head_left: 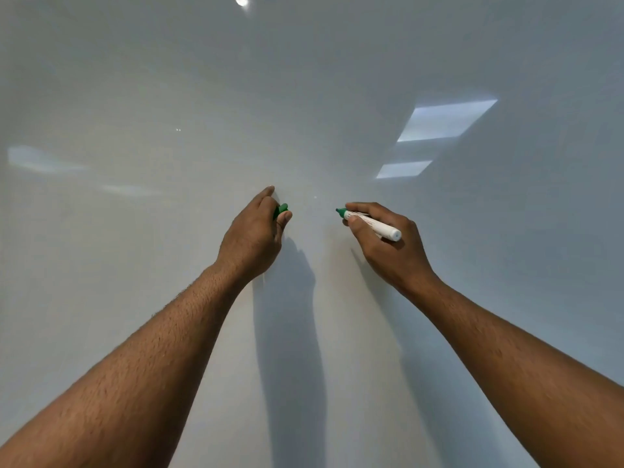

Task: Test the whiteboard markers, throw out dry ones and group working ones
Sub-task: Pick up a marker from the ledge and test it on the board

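Note:
A glossy whiteboard [169,96] fills the whole view and I see no ink marks on it. My right hand [388,244] grips a white marker [374,226] with red print on its barrel. Its green tip [338,211] is uncapped, points left and sits at or just off the board. My left hand [260,231] is closed around the green cap [281,210], which pokes out between thumb and fingers. Its index fingertip rests against the board. The two hands are a short gap apart.
Reflections of ceiling lights show on the board at the upper right [445,119] and at the top [241,0]. Shadows of both arms fall on the board below the hands. No other markers, tray or bin are in view.

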Demonstrator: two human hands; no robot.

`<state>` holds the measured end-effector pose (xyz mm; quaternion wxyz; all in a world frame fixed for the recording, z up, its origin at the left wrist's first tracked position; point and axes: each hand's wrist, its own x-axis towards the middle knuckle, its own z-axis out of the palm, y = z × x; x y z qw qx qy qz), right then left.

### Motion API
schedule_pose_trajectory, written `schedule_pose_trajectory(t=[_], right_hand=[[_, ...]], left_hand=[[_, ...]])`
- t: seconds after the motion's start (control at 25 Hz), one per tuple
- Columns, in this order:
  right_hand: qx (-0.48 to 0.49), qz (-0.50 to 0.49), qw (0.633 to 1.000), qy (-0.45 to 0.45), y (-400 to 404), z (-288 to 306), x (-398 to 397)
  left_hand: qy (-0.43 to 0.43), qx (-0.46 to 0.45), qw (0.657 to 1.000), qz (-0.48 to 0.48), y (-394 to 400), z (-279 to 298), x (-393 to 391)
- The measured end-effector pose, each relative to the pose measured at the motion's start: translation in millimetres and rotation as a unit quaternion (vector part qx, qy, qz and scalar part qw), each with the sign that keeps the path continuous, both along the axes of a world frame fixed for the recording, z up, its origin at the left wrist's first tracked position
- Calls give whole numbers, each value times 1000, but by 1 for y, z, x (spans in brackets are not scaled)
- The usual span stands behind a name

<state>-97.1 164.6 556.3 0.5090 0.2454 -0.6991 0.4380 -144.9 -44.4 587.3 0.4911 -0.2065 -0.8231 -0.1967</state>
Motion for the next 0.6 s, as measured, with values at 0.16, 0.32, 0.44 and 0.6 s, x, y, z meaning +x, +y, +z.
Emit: schedule_pose_trajectory(t=[0.16, 0.32, 0.44, 0.6], right_hand=[[64, -69, 995, 38, -19, 55, -17], [90, -97, 990, 46, -33, 108, -36], [83, -116, 988, 65, -37, 142, -36], [71, -127, 987, 70, -37, 136, -33]], left_hand=[[23, 24, 999, 16, 0, 11, -2], [41, -9, 998, 43, 1, 4, -12], [53, -17, 997, 58, 4, 5, -19], [60, -15, 996, 58, 4, 4, -25]])
